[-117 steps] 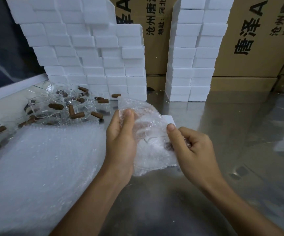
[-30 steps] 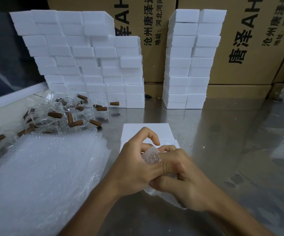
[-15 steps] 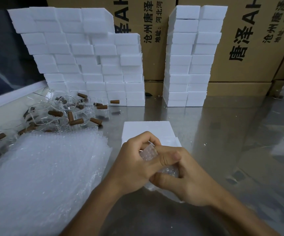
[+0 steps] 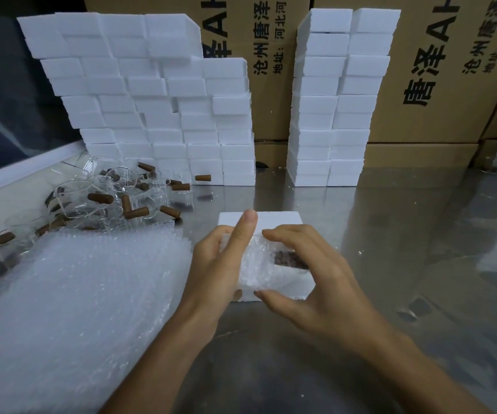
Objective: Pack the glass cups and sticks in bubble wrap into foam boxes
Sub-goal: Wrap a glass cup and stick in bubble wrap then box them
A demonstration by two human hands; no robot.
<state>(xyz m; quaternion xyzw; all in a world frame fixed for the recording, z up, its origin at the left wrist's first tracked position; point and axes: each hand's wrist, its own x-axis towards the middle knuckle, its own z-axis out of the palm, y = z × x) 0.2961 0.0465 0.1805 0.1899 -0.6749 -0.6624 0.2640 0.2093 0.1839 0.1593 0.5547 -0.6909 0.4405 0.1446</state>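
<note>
Head view: I hold the wrapped bundle (image 4: pixel 266 264) directly above the open foam box (image 4: pixel 274 222), which sits on the counter (image 4: pixel 390 234) in front of me. My left hand (image 4: pixel 220 264) closes its grip on the bundle's left end, index finger raised across the top. My right hand (image 4: pixel 316 279) closes its grip on the right end, fingers over the top and thumb under the near edge. Both hands touch the bundle; neither is nearer than the other.

The deciding relation: the bundle's long axis runs left to right, and the box lies straight beneath it. I judge the next move to be a short downward press, with the bundle kept level so that it seats squarely in the cavity.

Materials: the bundle is soft, translucent bubble wrap, and a dark brown stick shows through it near my right fingers. I cannot confirm the glass cup inside. The box is rigid white foam, matte and likely to crumble at the edges.

To the left, a stack of bubble wrap sheets (image 4: pixel 77 294) lies flat. Behind it sits a loose pile of clear glass cups (image 4: pixel 74 192) and brown sticks (image 4: pixel 135 212). Foam box stacks (image 4: pixel 151 100) stand against cardboard cartons (image 4: pixel 450 70) at the rear.
</note>
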